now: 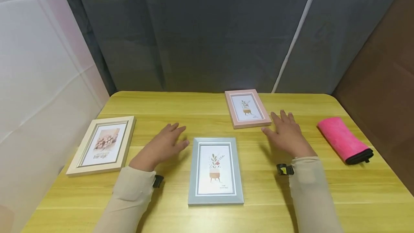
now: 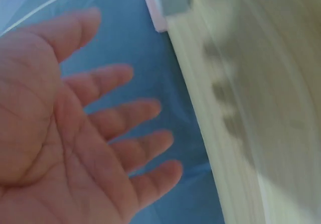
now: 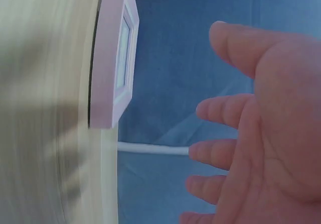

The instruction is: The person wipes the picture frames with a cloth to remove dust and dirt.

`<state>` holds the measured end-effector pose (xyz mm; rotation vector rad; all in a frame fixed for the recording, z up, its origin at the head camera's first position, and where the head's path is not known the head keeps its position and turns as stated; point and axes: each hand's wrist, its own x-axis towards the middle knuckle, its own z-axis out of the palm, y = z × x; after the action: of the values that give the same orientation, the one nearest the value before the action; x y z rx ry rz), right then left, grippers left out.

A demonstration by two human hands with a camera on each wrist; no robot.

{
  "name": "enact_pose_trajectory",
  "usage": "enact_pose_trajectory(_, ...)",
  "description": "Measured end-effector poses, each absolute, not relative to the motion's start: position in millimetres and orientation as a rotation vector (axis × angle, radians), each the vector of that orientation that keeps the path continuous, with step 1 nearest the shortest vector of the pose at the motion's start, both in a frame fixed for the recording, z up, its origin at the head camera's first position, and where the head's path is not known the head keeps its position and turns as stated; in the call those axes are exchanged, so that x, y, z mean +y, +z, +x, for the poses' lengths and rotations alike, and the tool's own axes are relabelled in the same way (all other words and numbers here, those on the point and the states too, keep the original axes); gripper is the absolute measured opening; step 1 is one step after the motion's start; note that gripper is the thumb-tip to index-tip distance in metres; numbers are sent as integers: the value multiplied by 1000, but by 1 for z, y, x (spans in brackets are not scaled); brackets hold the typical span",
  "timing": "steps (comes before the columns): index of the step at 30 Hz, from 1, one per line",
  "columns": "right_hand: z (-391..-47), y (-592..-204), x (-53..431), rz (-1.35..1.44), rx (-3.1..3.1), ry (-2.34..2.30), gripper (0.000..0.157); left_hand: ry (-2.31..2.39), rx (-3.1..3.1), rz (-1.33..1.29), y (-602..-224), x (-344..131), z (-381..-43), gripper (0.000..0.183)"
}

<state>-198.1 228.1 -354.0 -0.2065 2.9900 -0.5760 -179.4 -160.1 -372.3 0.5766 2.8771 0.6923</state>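
Three picture frames lie face up on the wooden table. A grey-blue picture frame (image 1: 215,201) with a potted-plant print is between my two hands, near the front. My left hand (image 1: 160,146) hovers to its left with fingers spread, holding nothing; its bare palm (image 2: 65,133) shows in the left wrist view. Above the table my right hand (image 1: 288,135) hangs with loose, apart fingers, just right of the pink picture frame (image 1: 252,124) at the back. In the right wrist view the pink frame's edge (image 3: 105,83) stands apart from the fingers.
A cream picture frame (image 1: 127,136) with a flower print lies at the table's left side. On the right is a rolled bright pink cloth (image 1: 343,137) with a black end. Dark curtain (image 1: 207,39) hangs behind the table (image 1: 181,107), and a white pole (image 1: 297,31) slants across it.
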Motion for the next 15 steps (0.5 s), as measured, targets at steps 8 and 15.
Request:
enact_pose_trajectory(8,-189,-320,278,-192,2954,-773,82,754,2690,591,-372,-144,-169,72)
enact_pose_trajectory(15,-214,-326,398,1,2854,-517,88,695,2583,468,-380,-135,-162,87)
